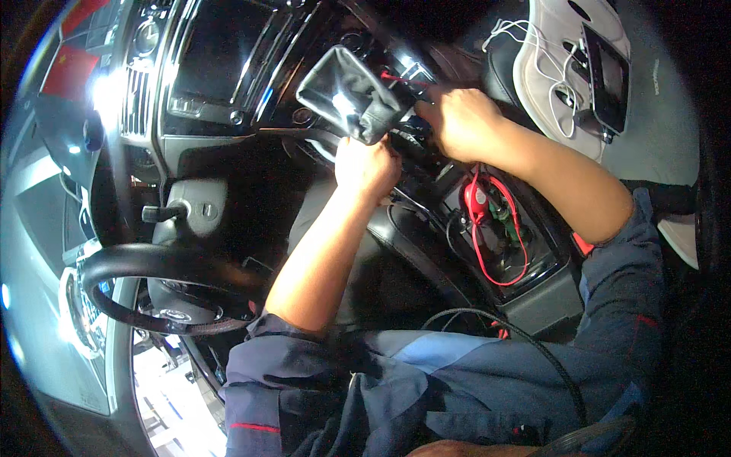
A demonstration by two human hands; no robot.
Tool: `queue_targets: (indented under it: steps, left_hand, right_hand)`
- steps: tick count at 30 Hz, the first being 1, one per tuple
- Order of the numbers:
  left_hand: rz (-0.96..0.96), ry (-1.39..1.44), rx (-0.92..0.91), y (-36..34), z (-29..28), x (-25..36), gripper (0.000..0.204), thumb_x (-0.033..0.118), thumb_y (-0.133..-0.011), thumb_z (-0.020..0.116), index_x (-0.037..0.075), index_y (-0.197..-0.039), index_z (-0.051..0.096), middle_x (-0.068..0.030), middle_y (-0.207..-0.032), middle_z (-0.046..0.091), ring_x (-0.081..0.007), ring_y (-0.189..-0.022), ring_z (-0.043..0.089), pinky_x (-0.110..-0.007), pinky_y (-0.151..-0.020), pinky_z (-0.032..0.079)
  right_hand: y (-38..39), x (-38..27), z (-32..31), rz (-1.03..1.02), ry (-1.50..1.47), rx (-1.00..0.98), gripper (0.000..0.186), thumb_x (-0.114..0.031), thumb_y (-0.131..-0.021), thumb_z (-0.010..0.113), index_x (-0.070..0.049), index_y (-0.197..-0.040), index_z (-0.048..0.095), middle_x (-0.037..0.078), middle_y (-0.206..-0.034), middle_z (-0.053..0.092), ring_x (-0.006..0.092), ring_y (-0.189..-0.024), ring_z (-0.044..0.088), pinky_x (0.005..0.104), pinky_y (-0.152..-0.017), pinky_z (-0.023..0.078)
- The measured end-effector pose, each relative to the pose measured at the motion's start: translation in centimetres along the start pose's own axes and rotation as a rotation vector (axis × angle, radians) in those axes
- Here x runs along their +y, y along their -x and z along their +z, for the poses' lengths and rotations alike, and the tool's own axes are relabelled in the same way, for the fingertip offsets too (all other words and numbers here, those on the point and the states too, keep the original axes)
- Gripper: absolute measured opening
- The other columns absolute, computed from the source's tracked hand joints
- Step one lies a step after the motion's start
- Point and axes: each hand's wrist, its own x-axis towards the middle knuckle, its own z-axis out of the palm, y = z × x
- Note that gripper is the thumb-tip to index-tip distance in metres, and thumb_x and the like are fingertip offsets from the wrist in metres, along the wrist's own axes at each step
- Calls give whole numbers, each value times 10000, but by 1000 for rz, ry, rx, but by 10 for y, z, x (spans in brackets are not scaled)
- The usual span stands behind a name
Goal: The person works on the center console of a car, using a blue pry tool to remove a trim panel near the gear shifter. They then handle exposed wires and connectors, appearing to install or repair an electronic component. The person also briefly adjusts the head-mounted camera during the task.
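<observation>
Heads up: your left hand (pixel 367 164) is clamped on the base of the loose grey shift boot (pixel 352 93) up at 12 o'clock, your right hand (pixel 457 122) is curled shut on the console trim beside it, so a yank could snag those red wires (pixel 495 228) at 3 o'clock.

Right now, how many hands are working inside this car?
2. The left hand grips the base of the grey gear-lever boot; the right hand reaches into the opened centre console beside it. None hidden, seemingly.
</observation>
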Motion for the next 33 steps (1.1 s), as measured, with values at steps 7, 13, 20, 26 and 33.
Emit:
queue_targets:
  steps: [7,13,20,26,33]
  left_hand:
    - [-50,14,-193,-43,28,-4,429,305,-1032,472,59,-1337,647,-231,-1329,675,-407,-1195,668,-508,-998,552]
    - [4,-339,-601,-60,55,16,514,304,-975,560,40,-1414,593,-218,-1430,616,-327,-1302,627,-459,-1077,516]
    - [42,-366,-394,-30,19,29,594,358,-1034,447,-27,-1485,447,-278,-1441,587,-381,-1208,694,-479,-1017,560]
    - [-35,-143,-450,-20,-3,30,694,403,-988,503,-15,-1528,375,-280,-1492,538,-398,-1243,663,-480,-1040,536]
    - [-90,61,-501,-23,-12,17,601,438,-980,588,35,-1409,466,-266,-1428,593,-458,-1275,616,-510,-1071,514]
  right_hand:
    - [-2,-11,-23,67,0,-169,272,-181,-836,666,-56,-1055,767,207,-964,774,376,-900,776,483,-800,628]
    - [5,-15,-41,47,2,-142,222,-147,-781,693,-20,-943,775,219,-916,774,369,-860,782,470,-781,639]
    - [6,-17,-36,2,42,-90,182,-155,-778,693,-20,-872,771,208,-875,773,354,-824,783,461,-753,642]
    - [3,-9,-32,-5,47,-125,311,-112,-803,668,-43,-1103,710,224,-992,725,380,-917,752,484,-804,613]
    - [6,2,-27,-48,-11,-7,273,-127,-826,662,-25,-1076,701,222,-990,719,405,-906,748,503,-801,613]
